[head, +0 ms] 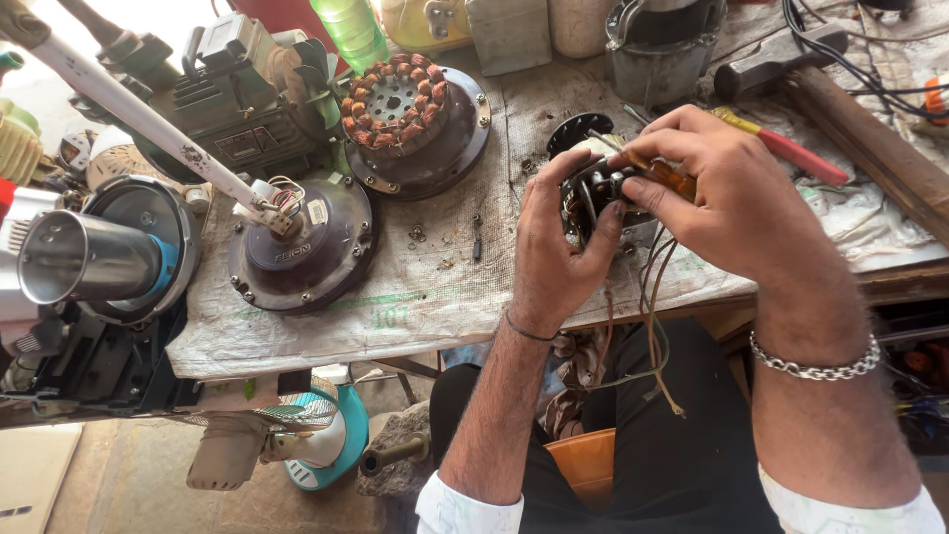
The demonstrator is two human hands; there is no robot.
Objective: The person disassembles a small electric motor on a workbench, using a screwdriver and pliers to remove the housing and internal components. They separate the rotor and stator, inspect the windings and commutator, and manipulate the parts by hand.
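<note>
— What are the two hands doing?

— The left hand (pixel 556 247) is wrapped around a small dark motor assembly (pixel 596 188), fingers curled over its near side, holding it up just above the front edge of the table (pixel 415 297). The right hand (pixel 727 203) is closed around an amber-handled screwdriver (pixel 664 174), pinching the handle with the tip pressed into the top of the assembly.

— Where does the motor assembly sit, exactly?

— Between both hands, over the person's lap, with thin wires (pixel 652 326) hanging from it down past the table edge.

— What else lies around?

— A red-and-yellow handled tool (pixel 791 150) lies on the table just behind the right hand. To the left, a stator with copper windings (pixel 395 104) rests in a round dark housing (pixel 450 153). Nearer the front left is a ceiling fan motor (pixel 301 247) with a white rod (pixel 148 124) rising from it at a slant. A shiny metal cylinder (pixel 74 257) pokes in at the far left. A hammer (pixel 781 54) rests at the upper right, and a small screw-like piece (pixel 476 237) lies on the cloth between the fan motor and the left hand.
</note>
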